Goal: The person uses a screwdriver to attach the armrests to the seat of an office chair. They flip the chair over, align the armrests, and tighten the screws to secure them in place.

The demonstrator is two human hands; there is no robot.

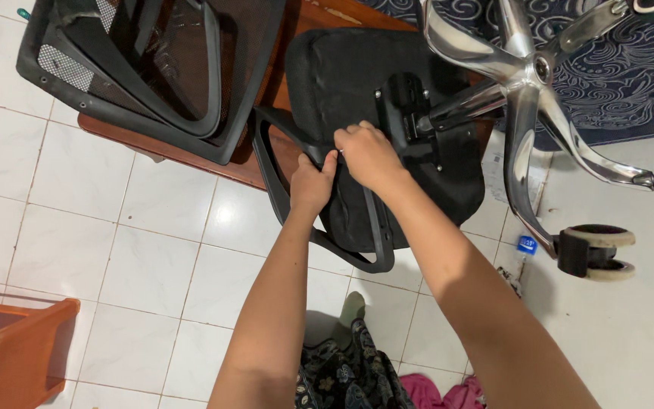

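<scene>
1. Head view: I see my left hand (pixel 310 184) gripping the black armrest (pixel 281 170), fingers closed round its bar at the seat's near-left edge.
2. My right hand (pixel 369 154) presses on the upturned seat (pixel 342 76), fingers curled tight; I cannot tell what they pinch.
3. The seat lies on a wooden desk (pixel 191 155), overhanging its near edge.
4. The chrome base (pixel 527 76) sticks out right; the mesh backrest (pixel 153 60) lies at the desk's left end.

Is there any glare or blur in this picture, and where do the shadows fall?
Head view: bright glare on the chrome chair base and a soft reflection on the white floor tiles; the black seat underside is dark, with little detail; both hands, left hand and right hand, look sharp.
</scene>
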